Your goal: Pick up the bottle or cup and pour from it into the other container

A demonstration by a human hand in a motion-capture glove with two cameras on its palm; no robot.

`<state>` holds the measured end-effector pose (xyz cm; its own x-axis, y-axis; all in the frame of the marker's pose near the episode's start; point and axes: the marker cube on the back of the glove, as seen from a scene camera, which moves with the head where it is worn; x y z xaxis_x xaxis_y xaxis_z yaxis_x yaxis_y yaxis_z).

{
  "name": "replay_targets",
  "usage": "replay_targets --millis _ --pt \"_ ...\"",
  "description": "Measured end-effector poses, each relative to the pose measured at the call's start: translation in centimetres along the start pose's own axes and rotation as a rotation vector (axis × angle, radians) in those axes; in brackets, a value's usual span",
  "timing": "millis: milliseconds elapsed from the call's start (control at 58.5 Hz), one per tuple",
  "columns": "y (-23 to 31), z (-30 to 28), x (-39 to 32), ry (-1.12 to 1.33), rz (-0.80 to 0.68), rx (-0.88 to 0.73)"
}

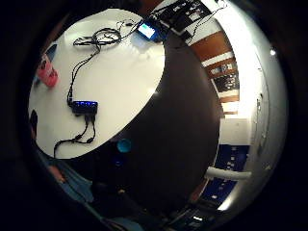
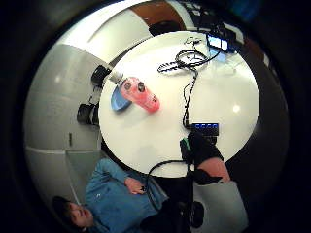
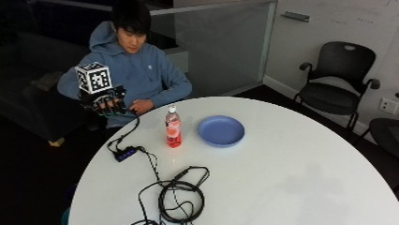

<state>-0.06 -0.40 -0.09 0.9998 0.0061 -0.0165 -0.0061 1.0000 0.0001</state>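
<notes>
On the white table (image 3: 299, 173) the bottle (image 3: 173, 127) is standing beside the blue bowl (image 3: 220, 131), well apart from the gloved right hand (image 3: 105, 104), whose loosely curled fingers (image 3: 112, 110) are holding nothing.

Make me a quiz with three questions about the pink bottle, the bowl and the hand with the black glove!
1. Where is the bottle?
A. inside the bowl
B. upright on the white table, beside the bowl
C. on the floor

2. What colour is the bowl?
A. blue
B. yellow
C. green

3. What is the gloved right hand doing?
A. pouring from the bottle
C. pressing on the bowl
B. raised above the table's edge, holding nothing

Answers:
1 B, the outside view shows it standing next to the bowl.
2 A, it looks blue in the outside view.
3 B, the hand is up near the person's chest, far from bottle and bowl.
</notes>
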Motion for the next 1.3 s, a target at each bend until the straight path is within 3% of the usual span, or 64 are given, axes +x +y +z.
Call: replay_targets --millis 787,1300 --pt "0.1 1.7 0.8 -0.015 0.03 -0.042" --pt "-2.9 6.5 -4.4 -0.559 -0.083 0.095"
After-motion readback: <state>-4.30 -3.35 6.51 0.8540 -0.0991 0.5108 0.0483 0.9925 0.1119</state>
